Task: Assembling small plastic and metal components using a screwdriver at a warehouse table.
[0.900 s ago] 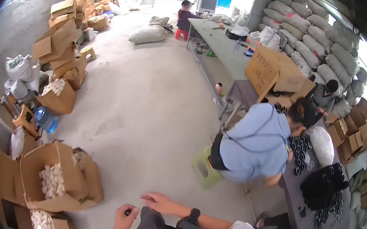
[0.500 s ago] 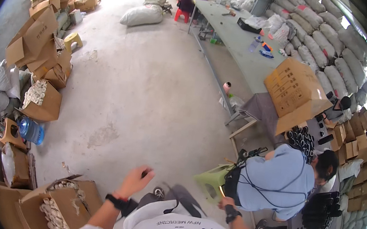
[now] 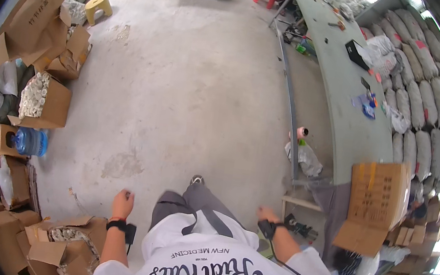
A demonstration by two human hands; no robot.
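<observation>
My left hand (image 3: 123,204) hangs over the floor beside my left leg, its fingers curled closed. A small dark spot shows at its fingertips; I cannot make out whether it is a thing held. My right hand (image 3: 266,215) is out to the right of my legs, its fingers smeared by motion. Each wrist wears a dark strapped device, the left one (image 3: 122,227) and the right one (image 3: 267,229). Nearest my left hand stands an open cardboard box (image 3: 87,227) with pale pieces inside. One shoe (image 3: 197,180) shows ahead of me on the concrete floor (image 3: 196,106).
Along the left stand a blue water bottle (image 3: 31,142), a carton of white parts (image 3: 57,108) and a yellow stool (image 3: 98,9). A long table (image 3: 346,109) runs along the right, with a large carton (image 3: 376,194) at its near end. Stacked sacks (image 3: 419,102) rise behind it.
My view has moved forward and turned, with the table now farther right. The person in blue and the green stool have mostly left view. My left hand has swung left and my right hand forward.
</observation>
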